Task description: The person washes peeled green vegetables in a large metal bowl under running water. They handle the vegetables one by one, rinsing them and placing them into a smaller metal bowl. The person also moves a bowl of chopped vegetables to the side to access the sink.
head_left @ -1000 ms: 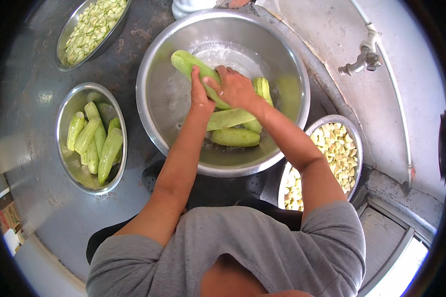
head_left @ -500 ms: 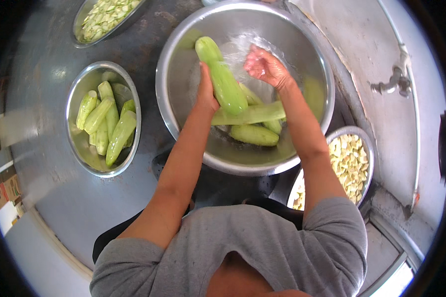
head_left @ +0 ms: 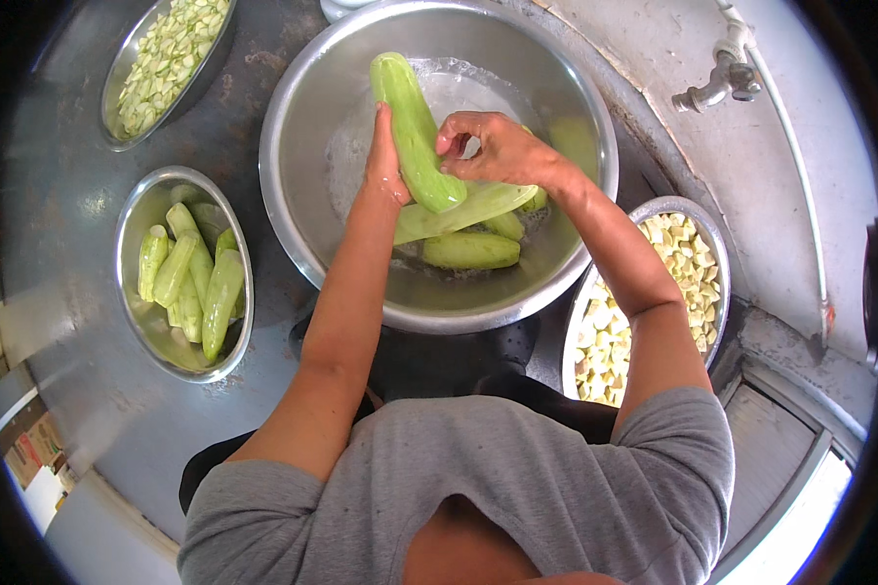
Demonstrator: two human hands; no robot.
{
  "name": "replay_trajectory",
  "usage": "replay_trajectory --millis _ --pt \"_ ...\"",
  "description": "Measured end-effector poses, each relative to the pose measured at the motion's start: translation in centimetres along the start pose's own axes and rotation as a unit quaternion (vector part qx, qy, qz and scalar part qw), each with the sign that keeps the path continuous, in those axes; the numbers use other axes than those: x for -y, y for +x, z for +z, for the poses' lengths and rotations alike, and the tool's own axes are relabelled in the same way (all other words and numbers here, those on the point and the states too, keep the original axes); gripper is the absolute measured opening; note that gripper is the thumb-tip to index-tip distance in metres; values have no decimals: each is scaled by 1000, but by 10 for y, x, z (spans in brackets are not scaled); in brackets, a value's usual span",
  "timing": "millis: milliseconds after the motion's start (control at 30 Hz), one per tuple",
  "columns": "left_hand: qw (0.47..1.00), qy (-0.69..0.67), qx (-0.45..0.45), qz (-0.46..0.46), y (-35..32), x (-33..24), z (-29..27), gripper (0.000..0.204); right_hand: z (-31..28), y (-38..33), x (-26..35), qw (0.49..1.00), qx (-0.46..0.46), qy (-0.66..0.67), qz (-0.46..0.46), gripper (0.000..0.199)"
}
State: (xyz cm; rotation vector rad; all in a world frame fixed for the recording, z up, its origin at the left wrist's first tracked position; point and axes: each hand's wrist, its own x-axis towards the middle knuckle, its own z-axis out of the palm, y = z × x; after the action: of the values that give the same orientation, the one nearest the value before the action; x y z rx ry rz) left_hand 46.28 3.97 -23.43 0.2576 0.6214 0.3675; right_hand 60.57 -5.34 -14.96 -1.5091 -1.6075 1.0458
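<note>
My left hand (head_left: 385, 156) grips a long, pale green zucchini (head_left: 406, 127), apparently peeled and wet, and tilts it over a big steel basin (head_left: 281, 185). Beside the zucchini's lower half, my right hand (head_left: 498, 148) is curled, thumb and fingers meeting in a ring. Its fingertips are at the zucchini's side; whether they pinch something small I cannot make out. Below them in the basin lie another long zucchini (head_left: 478, 210) and a shorter zucchini (head_left: 471, 251), with more partly hidden behind. Water with some foam sits in the basin.
To the left, an oval steel bowl (head_left: 127, 327) holds several zucchini. Another bowl (head_left: 107, 122) at the far left contains thin green-white pieces. At the right, a bowl (head_left: 720, 292) of pale chopped chunks stands beneath my right forearm. A wall tap (head_left: 722, 83) is at the upper right.
My right hand has moved from open above the water to a curl against the held zucchini's side. The zucchini now stands a little more upright. The whole view has shifted slightly.
</note>
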Motion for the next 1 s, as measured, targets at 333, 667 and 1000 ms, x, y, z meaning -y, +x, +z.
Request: replay_trajectory --millis 333,667,1000 --pt "999 24 -24 22 -3 -4 -9 76 6 11 -8 999 18 15 30 23" --pt "998 -2 -50 24 4 -2 -24 75 12 20 -14 999 38 -11 34 20" --pt "993 23 -117 -1 4 -15 -21 75 -12 67 -199 885 -382 -164 210 19"
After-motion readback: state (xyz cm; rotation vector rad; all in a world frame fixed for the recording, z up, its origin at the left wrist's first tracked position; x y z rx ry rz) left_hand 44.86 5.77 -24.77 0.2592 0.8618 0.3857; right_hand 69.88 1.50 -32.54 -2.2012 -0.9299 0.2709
